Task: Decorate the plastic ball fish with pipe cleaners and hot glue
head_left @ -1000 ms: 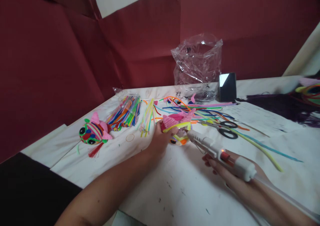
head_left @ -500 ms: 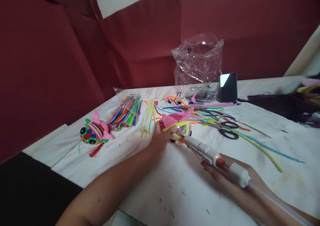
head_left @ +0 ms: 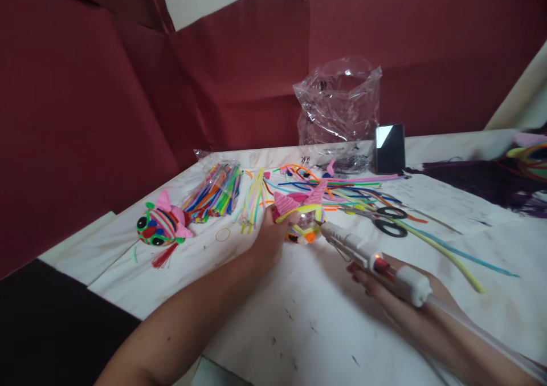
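My left hand (head_left: 269, 239) grips a half-made pipe-cleaner figure (head_left: 301, 215), pink on top with a yellow-green band, held just above the white table (head_left: 299, 317). My right hand (head_left: 387, 286) is closed round a white hot glue gun (head_left: 371, 259) whose red light glows. The gun's nozzle points left at the figure's right side and is close to touching it. A clear glue stick sticks out behind the gun along my forearm.
A finished striped pipe-cleaner fish (head_left: 160, 226) lies at the left. A bag of coloured pipe cleaners (head_left: 213, 192) and loose ones (head_left: 342, 189) lie behind. Black-handled scissors (head_left: 387, 219), a clear plastic bag (head_left: 337, 106), a dark phone (head_left: 388, 148) and purple yarn (head_left: 482, 181) sit further right.
My left hand has turned the figure a little, so the pink fins point up more. The glue gun drew in toward the figure, then shifted slightly right.
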A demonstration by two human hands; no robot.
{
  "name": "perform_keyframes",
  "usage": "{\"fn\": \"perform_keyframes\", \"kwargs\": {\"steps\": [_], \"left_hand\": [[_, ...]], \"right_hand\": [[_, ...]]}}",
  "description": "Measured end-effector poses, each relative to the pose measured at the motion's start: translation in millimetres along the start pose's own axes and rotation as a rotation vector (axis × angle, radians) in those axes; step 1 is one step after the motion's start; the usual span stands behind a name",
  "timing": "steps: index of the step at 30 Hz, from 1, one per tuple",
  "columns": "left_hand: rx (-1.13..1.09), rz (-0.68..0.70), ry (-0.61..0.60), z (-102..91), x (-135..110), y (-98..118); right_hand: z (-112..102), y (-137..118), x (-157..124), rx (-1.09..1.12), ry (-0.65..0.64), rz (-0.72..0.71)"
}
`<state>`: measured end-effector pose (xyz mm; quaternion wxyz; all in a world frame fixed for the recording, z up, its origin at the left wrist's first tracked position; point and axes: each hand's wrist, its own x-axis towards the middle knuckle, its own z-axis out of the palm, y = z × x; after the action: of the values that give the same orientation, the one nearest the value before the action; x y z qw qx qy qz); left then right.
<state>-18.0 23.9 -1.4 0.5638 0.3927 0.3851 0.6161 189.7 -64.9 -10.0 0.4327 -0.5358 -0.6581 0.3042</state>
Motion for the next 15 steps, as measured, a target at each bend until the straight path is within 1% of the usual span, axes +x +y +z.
{"fn": "perform_keyframes", "kwargs": {"steps": [2,6,10,15], "left_hand": [[-0.006,0.003,0.0,0.1,-1,0],[-0.014,0.007,-0.005,0.7,-1,1],[-0.025,-0.008,0.007,1.2,0,3],[-0.026,-0.017,-0.011,0.4,0,3]], "right_hand": [[-3,-1,1,-0.016,-0.036,0.001],[-6,-4,1,-0.014,-0.066,0.001],[-5,1,1,-0.007,-0.079,0.001],[-3,9,3,-0.023,-0.069,0.013]]}}
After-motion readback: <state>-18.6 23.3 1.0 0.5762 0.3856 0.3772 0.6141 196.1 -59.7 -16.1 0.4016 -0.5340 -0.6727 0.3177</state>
